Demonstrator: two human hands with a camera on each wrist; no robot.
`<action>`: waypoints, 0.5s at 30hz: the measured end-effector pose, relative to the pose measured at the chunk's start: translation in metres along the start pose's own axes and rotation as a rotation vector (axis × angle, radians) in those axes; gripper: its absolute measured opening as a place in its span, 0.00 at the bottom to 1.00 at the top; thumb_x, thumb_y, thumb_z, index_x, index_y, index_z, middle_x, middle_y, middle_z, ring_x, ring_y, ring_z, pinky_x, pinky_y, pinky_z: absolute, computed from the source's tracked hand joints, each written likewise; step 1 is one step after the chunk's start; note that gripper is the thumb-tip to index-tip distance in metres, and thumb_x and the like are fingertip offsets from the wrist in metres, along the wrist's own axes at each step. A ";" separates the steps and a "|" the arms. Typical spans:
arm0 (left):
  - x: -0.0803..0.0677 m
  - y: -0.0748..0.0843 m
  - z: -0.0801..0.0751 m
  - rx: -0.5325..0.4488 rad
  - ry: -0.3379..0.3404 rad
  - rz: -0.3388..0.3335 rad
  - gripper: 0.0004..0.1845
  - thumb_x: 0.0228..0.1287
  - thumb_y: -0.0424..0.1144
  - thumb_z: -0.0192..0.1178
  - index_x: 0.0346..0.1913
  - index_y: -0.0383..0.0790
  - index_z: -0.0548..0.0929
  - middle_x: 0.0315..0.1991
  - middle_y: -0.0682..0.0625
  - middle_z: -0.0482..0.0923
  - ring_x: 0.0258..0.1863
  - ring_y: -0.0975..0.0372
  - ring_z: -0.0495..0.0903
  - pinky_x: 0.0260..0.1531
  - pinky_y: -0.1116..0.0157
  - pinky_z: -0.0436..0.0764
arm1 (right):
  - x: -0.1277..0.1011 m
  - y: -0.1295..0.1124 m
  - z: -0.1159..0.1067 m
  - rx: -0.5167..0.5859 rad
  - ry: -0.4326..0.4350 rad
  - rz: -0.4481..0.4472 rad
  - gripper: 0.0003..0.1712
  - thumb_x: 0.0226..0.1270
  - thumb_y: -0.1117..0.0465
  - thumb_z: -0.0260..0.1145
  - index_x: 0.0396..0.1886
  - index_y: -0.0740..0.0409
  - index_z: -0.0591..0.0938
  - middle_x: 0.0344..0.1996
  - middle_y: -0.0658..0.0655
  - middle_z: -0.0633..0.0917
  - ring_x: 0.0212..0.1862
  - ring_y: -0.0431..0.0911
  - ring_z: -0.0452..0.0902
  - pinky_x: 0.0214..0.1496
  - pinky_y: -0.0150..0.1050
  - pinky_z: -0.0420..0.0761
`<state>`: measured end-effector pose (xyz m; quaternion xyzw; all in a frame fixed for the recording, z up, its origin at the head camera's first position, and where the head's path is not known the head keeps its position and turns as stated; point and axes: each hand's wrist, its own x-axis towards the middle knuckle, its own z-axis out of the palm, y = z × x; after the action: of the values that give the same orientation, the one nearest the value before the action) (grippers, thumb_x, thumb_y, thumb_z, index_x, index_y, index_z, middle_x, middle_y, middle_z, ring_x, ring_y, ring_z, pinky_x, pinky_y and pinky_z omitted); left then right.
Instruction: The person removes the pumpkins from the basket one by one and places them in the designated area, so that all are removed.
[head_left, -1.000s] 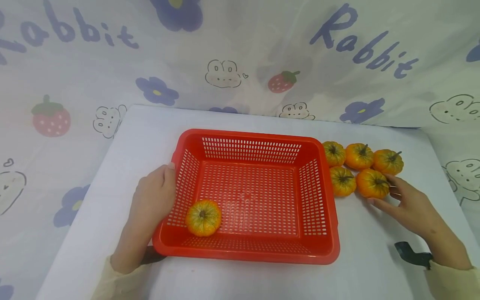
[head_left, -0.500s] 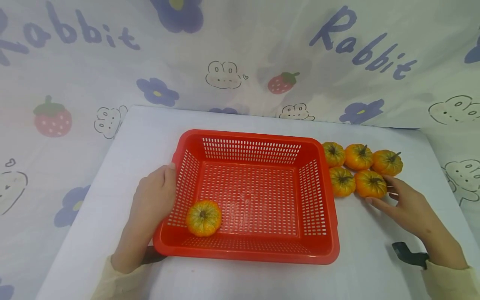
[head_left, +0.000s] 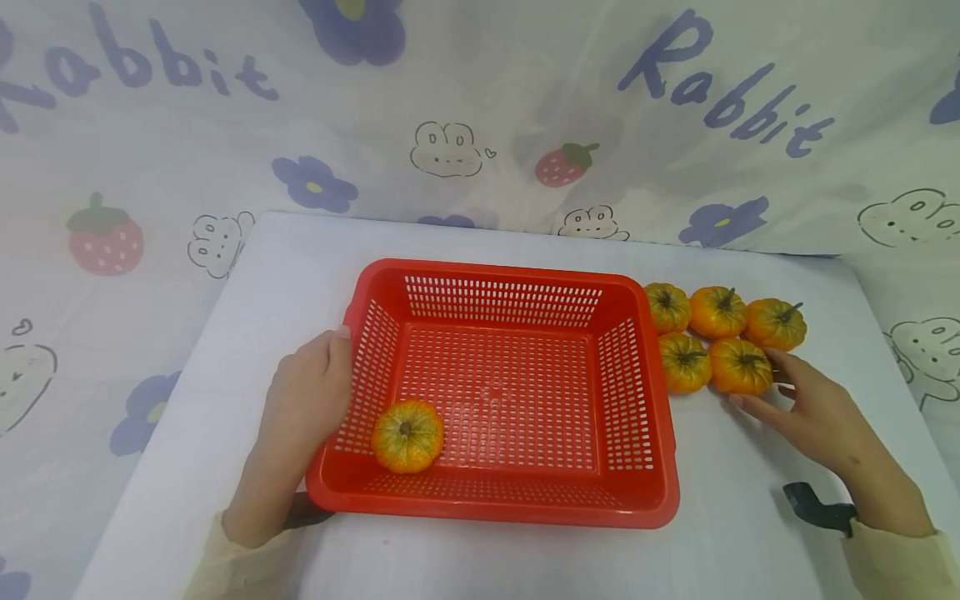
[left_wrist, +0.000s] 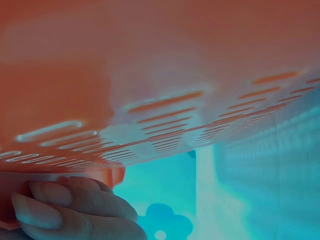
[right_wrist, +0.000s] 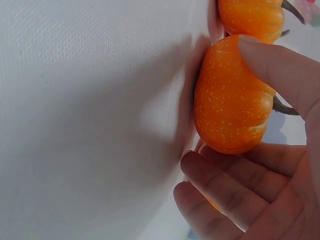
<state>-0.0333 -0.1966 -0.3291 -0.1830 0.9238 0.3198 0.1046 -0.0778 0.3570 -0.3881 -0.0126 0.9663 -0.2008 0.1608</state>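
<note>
A red plastic basket (head_left: 495, 510) with slotted walls stands on the white table. My left hand (head_left: 309, 390) grips its left rim; from below, the left wrist view shows curled fingers (left_wrist: 85, 212) under the edge. Inside, at the near left corner, sits one small orange pumpkin (head_left: 407, 436). Right of the basket, my right hand (head_left: 817, 412) holds another small pumpkin (head_left: 738, 367) between thumb and fingers. In the right wrist view the thumb (right_wrist: 275, 62) lies on one side of that pumpkin (right_wrist: 232, 97), the fingers on the opposite side. It rests on the table.
Several more pumpkins, including one at the back right (head_left: 776, 323) and one beside the held one (head_left: 684, 363), cluster against the basket's right side. A printed rabbit cloth (head_left: 495, 92) hangs behind the table. A black strap (head_left: 817, 507) is at the right wrist.
My right hand and the pumpkin in it have shifted slightly left, up to the neighbouring pumpkin. The left hand and the basket stay put.
</note>
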 end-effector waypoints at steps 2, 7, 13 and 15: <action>0.000 0.000 0.000 0.003 0.001 -0.003 0.30 0.70 0.66 0.34 0.46 0.41 0.70 0.35 0.47 0.78 0.28 0.58 0.80 0.26 0.64 0.84 | 0.000 0.000 0.000 0.001 -0.002 -0.002 0.61 0.56 0.31 0.64 0.76 0.62 0.49 0.65 0.76 0.63 0.58 0.73 0.63 0.50 0.70 0.70; 0.000 0.000 0.001 0.007 0.001 -0.008 0.30 0.70 0.66 0.34 0.46 0.41 0.70 0.35 0.47 0.78 0.28 0.58 0.81 0.26 0.64 0.84 | -0.001 0.000 -0.001 0.001 -0.003 -0.005 0.62 0.56 0.31 0.65 0.75 0.63 0.49 0.65 0.77 0.63 0.57 0.74 0.64 0.49 0.69 0.71; 0.000 0.000 0.000 0.008 0.002 -0.002 0.30 0.70 0.66 0.34 0.46 0.41 0.71 0.35 0.47 0.78 0.28 0.58 0.80 0.26 0.64 0.84 | -0.003 0.002 -0.002 0.004 -0.016 -0.001 0.62 0.56 0.31 0.65 0.75 0.65 0.49 0.64 0.78 0.63 0.56 0.74 0.65 0.48 0.68 0.72; 0.000 0.000 0.001 0.007 0.003 0.001 0.30 0.70 0.66 0.34 0.46 0.41 0.71 0.35 0.47 0.78 0.28 0.58 0.80 0.26 0.64 0.84 | -0.003 0.002 -0.002 0.003 -0.018 -0.004 0.61 0.56 0.32 0.65 0.74 0.65 0.49 0.63 0.78 0.64 0.56 0.74 0.66 0.47 0.68 0.73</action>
<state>-0.0331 -0.1962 -0.3296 -0.1828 0.9250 0.3164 0.1039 -0.0752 0.3599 -0.3857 -0.0159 0.9645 -0.2024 0.1690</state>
